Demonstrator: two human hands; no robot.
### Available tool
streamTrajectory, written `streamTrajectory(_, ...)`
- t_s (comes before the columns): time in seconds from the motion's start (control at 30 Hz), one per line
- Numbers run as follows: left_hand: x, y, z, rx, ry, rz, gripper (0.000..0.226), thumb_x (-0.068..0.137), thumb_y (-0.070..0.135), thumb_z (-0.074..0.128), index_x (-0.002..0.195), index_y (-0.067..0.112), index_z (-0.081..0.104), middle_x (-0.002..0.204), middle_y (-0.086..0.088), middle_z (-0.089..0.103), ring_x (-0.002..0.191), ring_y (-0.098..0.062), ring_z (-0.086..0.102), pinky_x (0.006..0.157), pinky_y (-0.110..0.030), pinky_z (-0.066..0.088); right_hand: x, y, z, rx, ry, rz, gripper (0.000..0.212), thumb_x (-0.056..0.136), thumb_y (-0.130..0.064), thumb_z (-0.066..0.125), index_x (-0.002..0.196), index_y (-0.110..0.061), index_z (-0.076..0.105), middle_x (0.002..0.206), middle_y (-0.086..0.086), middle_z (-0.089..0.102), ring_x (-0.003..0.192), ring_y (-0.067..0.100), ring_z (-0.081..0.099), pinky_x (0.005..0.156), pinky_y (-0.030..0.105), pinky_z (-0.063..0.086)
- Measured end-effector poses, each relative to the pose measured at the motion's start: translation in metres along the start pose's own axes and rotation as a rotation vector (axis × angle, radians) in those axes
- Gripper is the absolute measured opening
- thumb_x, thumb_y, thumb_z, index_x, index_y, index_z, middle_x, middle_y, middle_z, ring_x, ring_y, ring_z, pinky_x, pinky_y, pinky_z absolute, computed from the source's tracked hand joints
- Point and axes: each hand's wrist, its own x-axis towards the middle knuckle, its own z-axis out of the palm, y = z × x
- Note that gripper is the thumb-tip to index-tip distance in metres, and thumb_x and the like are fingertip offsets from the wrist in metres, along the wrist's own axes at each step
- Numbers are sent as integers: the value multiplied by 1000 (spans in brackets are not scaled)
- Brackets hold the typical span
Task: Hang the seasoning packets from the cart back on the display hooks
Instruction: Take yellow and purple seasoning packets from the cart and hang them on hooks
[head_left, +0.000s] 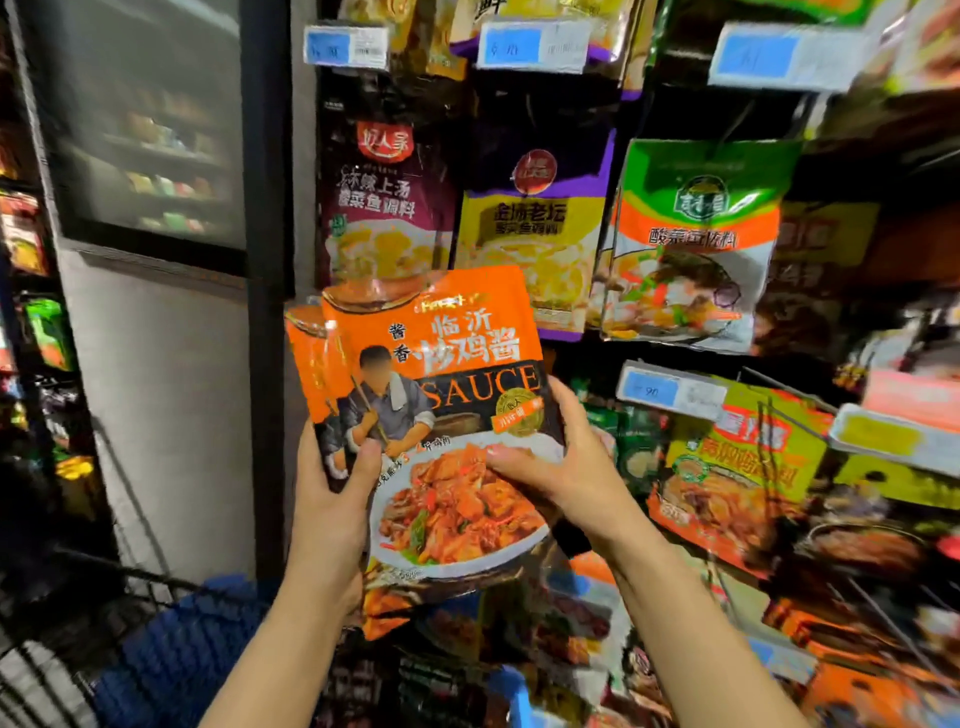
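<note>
Dim shop aisle; grey pillar (171, 395) at left of frame, hanging display of packets filling the centre and right.

Held at centre of frame: orange and black glossy seasoning packet (441, 415), upright, front facing the camera. Printed in large letters: "SAUCE"; above it white Chinese characters reading 临沂炒鸡酱, with 酱香 at their left. Printed picture of a cook and of a white plate of red stir-fried chicken. Second orange packet (304, 358) of like design showing just behind its left edge; two counted in the hands.

Left hand (332, 499) gripping the lower left edge of the front packet, thumb curled over the face, fingers hidden behind. Right hand (566, 457) gripping the right edge, thumb lying across the plate picture, fingers wrapped behind.

Hanging above, middle row, three packets clearly seen: dark purple packet (384, 208) with a red logo reading 好人家; yellow and purple packet (530, 244), text blurred; green, orange and white packet (691, 244), text partly blurred.

Blue and white price tags (345, 48) along the upper edge, three counted; fourth blue tag (670, 391) at right of centre, reading apparently "90". Figures on the upper tags not legible.

Lower left of frame: wire cart (78, 660) holding something of blue knitted fabric (171, 660). Further contents not discernible.

Lower right: more orange and green packets, blurred, number not countable.
</note>
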Motion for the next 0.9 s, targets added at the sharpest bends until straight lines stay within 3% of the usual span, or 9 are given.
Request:
streamTrajectory(0.17,-29,-31,-15,45,-2,-136,83,70,52,71,146,43,36,147,7,50,133,-21,49,109,-58,39,-33,29,1,29,81,29,74,77,-14,81,124,-49,36,119,-34,49,102,-21,53,80,7,49)
streamTrajectory(0.3,-46,-46,-43,138,-55,-185,61,79,63,63,136,53,43,141,8,55,129,-20,53,107,-56,40,-57,51,11,65,110,125,73,80,-12,78,131,-44,38,121,-31,49,102,-15,55,74,11,52)
streamTrajectory(0.4,-47,-48,-60,169,-52,-181,44,85,46,55,127,57,47,138,13,55,127,-8,52,108,-41,39,-69,63,11,66,146,158,67,85,-11,74,127,-51,40,125,-25,52,112,-4,55,79,17,52)
streamTrajectory(0.5,-45,-48,-64,147,-39,-204,47,91,41,53,134,51,39,143,14,48,128,-2,49,110,-37,34,-79,71,11,111,205,213,63,89,-10,70,127,-53,43,135,-12,53,123,13,54,93,40,52)
streamTrajectory(0.57,-44,-46,-61,118,-46,-205,42,100,28,48,136,45,36,131,19,52,105,13,58,102,-31,39,-84,70,10,138,246,221,59,91,-9,66,127,-50,42,140,-10,49,123,10,52,89,32,52)
streamTrajectory(0.6,-43,-44,-59,112,-65,-202,41,101,25,47,137,42,39,129,17,55,102,13,61,102,-33,41,-88,69,9,151,269,220,57,92,-9,65,124,-51,43,138,-12,50,120,7,54,86,28,51)
streamTrajectory(0.7,-38,-49,-53,100,-98,-197,49,100,26,49,147,36,37,141,2,54,127,-15,55,109,-47,40,-99,66,0,220,358,250,53,94,-7,60,114,-54,49,128,-11,59,114,13,61,87,34,52)
streamTrajectory(0.8,-39,-53,-44,78,-140,-215,57,96,35,54,149,40,32,151,5,45,138,-18,42,112,-42,35,-116,61,-15,276,440,294,48,97,-6,56,123,-46,51,126,-1,64,110,20,65,84,39,56)
streamTrajectory(0.9,-46,-56,-35,76,-198,-255,61,91,42,55,148,44,31,157,7,35,143,-17,34,116,-44,28,-136,57,-28,277,532,303,47,98,-7,55,125,-45,49,125,-5,61,109,17,64,77,32,55)
